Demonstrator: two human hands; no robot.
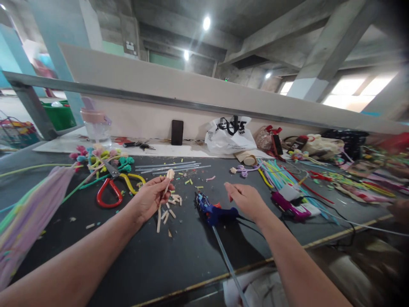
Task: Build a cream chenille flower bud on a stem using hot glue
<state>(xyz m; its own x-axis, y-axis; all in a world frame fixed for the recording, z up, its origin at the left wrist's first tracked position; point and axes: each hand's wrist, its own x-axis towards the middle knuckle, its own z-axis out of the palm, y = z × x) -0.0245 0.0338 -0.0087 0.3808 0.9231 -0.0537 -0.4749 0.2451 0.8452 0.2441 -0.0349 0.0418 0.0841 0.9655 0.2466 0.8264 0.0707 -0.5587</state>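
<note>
My left hand pinches a cream fuzzy pipe cleaner, bunched like a bud at the top, with its tail hanging below my fingers. Over the table, my right hand is closed with thumb and index finger together; whatever may be in the pinch is too small to tell. Between the hands lies a dark blue glue gun, a clear glue stick poking out of its back toward me. Short cream cut pieces are scattered beside my left hand.
Red-and-yellow-handled scissors and colourful fuzzy flowers lie at left. Clear glue sticks lie behind. A magenta tool with a cable and bundled pipe cleaners are at right. A phone and white bag stand at the back.
</note>
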